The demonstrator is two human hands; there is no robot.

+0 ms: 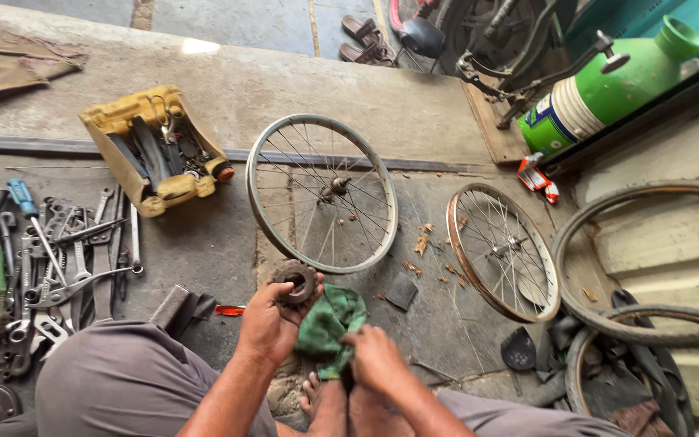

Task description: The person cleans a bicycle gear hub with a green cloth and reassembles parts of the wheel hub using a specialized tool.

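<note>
While two bare wheels (322, 193) lie flat on the concrete floor (414, 105) ahead of my feet, my left hand (269, 324) has its fingers wrapped around a toothed sprocket (295, 279). My right hand (374, 356) pinches a green rag (329, 320) just beside it.

Concrete floor (228, 243); wheels (322, 193), spanners (58, 267)

A green cloth (329, 320) is bunching between the left hand (267, 324) and right hand (375, 360). The dark, rusty-brown sprocket (295, 280) is sitting in the left hand. Beyond it a silver wheel (321, 193) is gleaming; farther left, a yellow container (155, 147); far right, a green-and-white jug (608, 85).
</note>
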